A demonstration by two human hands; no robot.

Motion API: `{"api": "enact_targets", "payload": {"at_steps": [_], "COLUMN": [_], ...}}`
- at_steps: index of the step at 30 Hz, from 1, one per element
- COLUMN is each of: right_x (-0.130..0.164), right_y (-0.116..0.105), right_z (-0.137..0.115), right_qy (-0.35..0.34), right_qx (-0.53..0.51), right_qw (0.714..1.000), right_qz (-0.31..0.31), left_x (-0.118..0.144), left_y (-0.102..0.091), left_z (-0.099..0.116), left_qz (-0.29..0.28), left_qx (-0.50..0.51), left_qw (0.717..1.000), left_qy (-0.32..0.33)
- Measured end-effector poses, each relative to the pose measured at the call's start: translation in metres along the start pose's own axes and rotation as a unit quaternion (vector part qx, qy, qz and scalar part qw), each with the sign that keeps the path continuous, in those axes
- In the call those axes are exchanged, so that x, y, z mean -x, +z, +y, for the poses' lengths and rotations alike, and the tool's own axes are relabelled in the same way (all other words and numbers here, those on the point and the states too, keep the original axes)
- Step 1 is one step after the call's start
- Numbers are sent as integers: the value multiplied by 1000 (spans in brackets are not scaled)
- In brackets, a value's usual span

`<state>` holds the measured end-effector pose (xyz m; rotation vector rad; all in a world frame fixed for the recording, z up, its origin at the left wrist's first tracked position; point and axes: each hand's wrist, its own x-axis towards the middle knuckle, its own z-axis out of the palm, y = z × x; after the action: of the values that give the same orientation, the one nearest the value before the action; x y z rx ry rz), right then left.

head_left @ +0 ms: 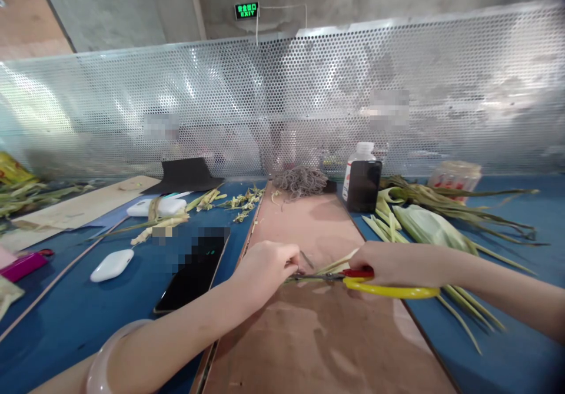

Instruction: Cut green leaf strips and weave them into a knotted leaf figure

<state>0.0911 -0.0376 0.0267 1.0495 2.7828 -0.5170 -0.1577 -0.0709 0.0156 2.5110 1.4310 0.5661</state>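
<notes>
**Scissors at a leaf strip over the brown board**

Right hand [388, 266] grips a pair of scissors [353, 279] with yellow-and-red handles; fingers curled shut through the handle loops, blades pointing left and lying nearly closed. Left hand [265, 267] sits at the blade tips, fingers pinched together on a thin pale leaf strip [338, 261] that runs up and right from the blades. Whether the blades bite the strip or just lie beside it, cannot tell. A pale bangle [103, 361] circles the left wrist.

Both hands hover over a brown board [322, 347] laid on the blue surface [79, 317]. The strip and scissors are over the middle of the board, just above its face.

Right of the board: a heap of long green leaves [424, 220], some trailing under the right forearm. Behind them a dark bottle [362, 179] with a white cap, standing upright at the board's far right corner. A tangle of grey string [300, 181] sits at the board's far edge.

Left of the board: a black phone [189, 276] lying flat just beside it, a white oval case [112, 264] further left, scattered leaf trimmings [238, 199] beyond. A perforated metal screen [282, 99] closes the back of the surface.
</notes>
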Motion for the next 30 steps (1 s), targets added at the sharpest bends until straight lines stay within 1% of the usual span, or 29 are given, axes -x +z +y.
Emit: {"api": "enact_targets", "payload": {"at_steps": [5,13,18,24,26,30], "right_x": [1,0,-1,-5,-5,3], "right_y": [0,-1,2,8,8,1], "right_z": [0,-3,-2,1,0,-5], "right_qy": [-7,21,35,31,41,61], "right_qx": [-4,-15,8,36,41,11], "right_qw": [1000,1000,999,999,998,998], "right_qz": [-3,-9,9,14,17,18], "left_x": [0,1,0,1,0,-2], "left_y": [1,1,-1,3,3,-1], "left_z": [-1,-2,1,-5,-5,-5], "left_qz": [3,13,1,6,12,34], "left_qx": [2,9,-4,-11,-21,-37], "left_qw": [1000,1000,1000,1000,1000,996], "left_qy": [2,10,-9,-4,-14,-74]}}
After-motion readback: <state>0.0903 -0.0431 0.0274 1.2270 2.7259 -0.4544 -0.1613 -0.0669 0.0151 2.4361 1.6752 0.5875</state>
